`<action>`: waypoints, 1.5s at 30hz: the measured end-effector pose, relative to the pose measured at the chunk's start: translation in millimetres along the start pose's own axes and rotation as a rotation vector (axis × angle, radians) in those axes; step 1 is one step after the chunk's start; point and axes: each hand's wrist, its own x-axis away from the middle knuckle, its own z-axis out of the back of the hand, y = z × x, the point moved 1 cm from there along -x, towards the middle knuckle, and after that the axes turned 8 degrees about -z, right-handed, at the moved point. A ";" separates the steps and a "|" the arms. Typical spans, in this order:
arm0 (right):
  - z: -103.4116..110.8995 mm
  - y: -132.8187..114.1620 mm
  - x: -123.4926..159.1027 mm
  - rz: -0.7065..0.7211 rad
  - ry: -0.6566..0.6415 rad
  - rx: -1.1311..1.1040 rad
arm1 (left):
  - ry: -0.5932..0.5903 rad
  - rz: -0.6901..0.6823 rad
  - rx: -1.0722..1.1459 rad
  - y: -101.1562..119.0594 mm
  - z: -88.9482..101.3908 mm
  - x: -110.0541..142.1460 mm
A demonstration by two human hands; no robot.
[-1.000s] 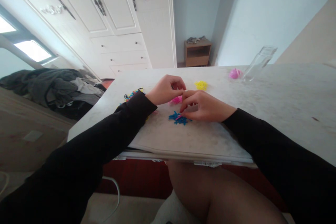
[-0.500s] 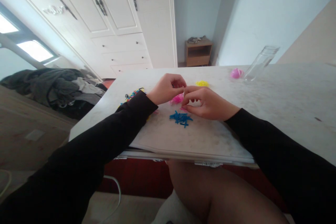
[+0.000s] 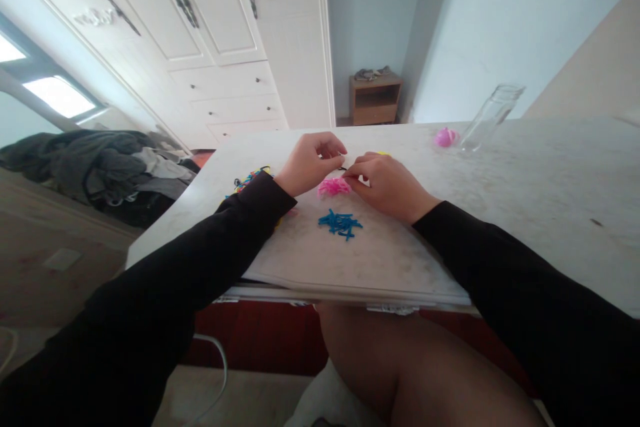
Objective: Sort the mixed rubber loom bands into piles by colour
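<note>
Above the marbled white tabletop (image 3: 400, 253), my left hand (image 3: 313, 161) has curled fingers, thumb and fingertips close together. My right hand (image 3: 383, 185) pinches with thumb and forefinger just to its right. A short dark strip (image 3: 342, 168) shows between the two hands; which fingers grip it is unclear. Under the fingertips lies a heap of pink strips (image 3: 334, 187). Nearer me is a heap of blue strips (image 3: 340, 223). My right hand mostly hides a yellow heap (image 3: 384, 153). Beside my left wrist spreads a mixed-colour heap (image 3: 250, 179), partly covered by the sleeve.
A clear glass bottle (image 3: 490, 119) and a pink ball-shaped thing (image 3: 447, 137) stand at the back right of the table. Dark and grey clothes (image 3: 115, 167) are piled left of it. Behind are a white wardrobe (image 3: 230, 90) and a small wooden cabinet (image 3: 375, 100).
My right hand has moved up and away from the blue heap, uncovering the pink one and covering most of the yellow. A dark strip now shows between my hands. The view has shifted slightly.
</note>
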 end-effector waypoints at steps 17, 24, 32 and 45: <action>33.9 75.2 -0.8 -0.415 0.424 -0.195 | 0.519 0.116 -0.010 -19.9 84.3 -18.2; 27.4 76.6 0.3 -0.397 0.339 -0.186 | 0.112 0.251 -0.266 -26.0 137.1 24.0; 24.7 80.4 1.0 -0.387 0.314 -0.168 | -0.354 0.410 -0.348 -34.2 163.6 49.5; 23.3 80.7 1.5 -0.378 0.262 -0.141 | -0.339 0.426 -0.343 -33.7 172.1 46.4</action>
